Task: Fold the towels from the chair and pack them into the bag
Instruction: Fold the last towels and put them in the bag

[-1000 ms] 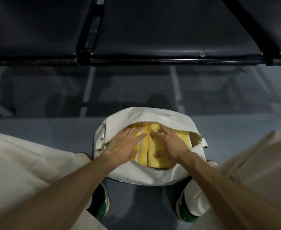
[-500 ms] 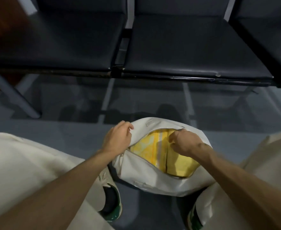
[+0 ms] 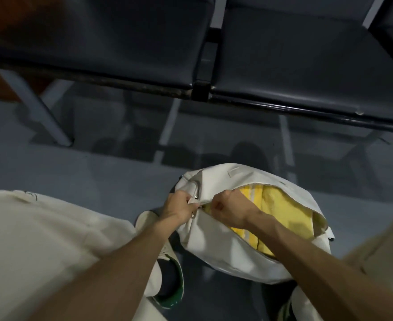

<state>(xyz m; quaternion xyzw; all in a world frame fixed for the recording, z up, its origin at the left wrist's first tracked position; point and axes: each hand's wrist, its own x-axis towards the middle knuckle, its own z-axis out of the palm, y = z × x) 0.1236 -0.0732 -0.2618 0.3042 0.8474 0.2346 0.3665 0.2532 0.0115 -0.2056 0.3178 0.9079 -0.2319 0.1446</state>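
Not much to be read here. A small dark mark [image 3: 31,194] is seen on the cream trouser leg [image 3: 40,251] at the left, but it's too blurred to be made out. A little sewn-on tab [image 3: 237,170] on top of the white bag [image 3: 225,249] looks plain.

On to the grip. The bag is parked on the grey floor [image 3: 75,170] between the feet, just in front of a row of dark seats [image 3: 306,54]. Its left end is pinched by the left hand [image 3: 181,206], with the fingers curled tight round the fabric right by a metal ring. The right hand [image 3: 228,206] is balled up just beside it at the start of the zip [image 3: 201,205], knuckles up. Something small is probably being pinched there between thumb and finger, most likely the zip pull, though it's hidden by the fingers. The two hands are nearly touching.

The mouth of the bag is gaping wide to the right of the hands, and the yellow towels [image 3: 283,212] are seen folded inside, with pale stripes along one edge. A white shoe with green trim [image 3: 167,286] is seen under the left forearm.
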